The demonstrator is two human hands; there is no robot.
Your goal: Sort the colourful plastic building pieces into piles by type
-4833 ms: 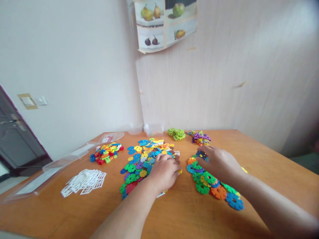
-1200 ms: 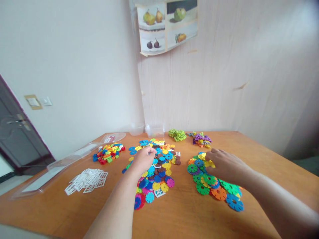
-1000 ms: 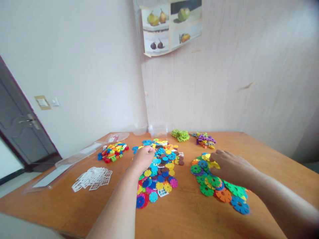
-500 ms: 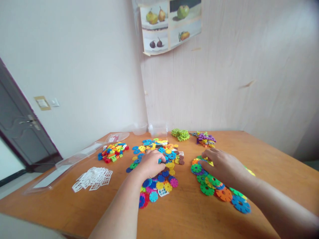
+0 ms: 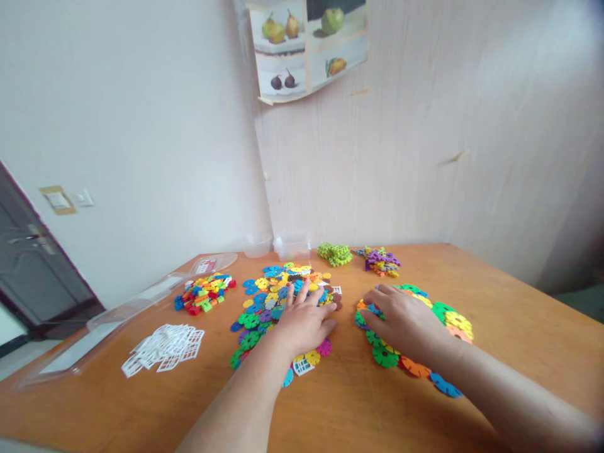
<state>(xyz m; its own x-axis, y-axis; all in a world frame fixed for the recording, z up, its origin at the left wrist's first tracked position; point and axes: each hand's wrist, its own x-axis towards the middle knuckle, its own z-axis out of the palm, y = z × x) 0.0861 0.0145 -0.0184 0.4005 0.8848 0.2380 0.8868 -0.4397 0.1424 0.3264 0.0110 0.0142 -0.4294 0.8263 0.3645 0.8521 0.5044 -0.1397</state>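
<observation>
A heap of small coloured notched plastic discs (image 5: 264, 296) lies in the middle of the wooden table (image 5: 330, 409). My left hand (image 5: 304, 321) rests flat on its right side, fingers spread and stretched forward. To the right lies a spread of larger notched discs (image 5: 446, 314) in green, yellow, orange and blue. My right hand (image 5: 401, 321) lies palm down on the left part of that spread, fingers extended and a little apart. Neither hand grips anything that I can see.
At the left lie white lattice pieces (image 5: 163, 346), a pile of small coloured bricks (image 5: 201, 290) and a clear plastic lid (image 5: 117, 314). At the back stand two clear tubs (image 5: 290, 245), a green cluster (image 5: 334, 253) and a purple-mixed cluster (image 5: 381, 261). A fruit poster (image 5: 306, 47) hangs on the wall.
My left hand has come back from the far side of the small-disc heap and flattened with fingers spread. My right hand has slid left and flattened; the large discs are spread wider to the right.
</observation>
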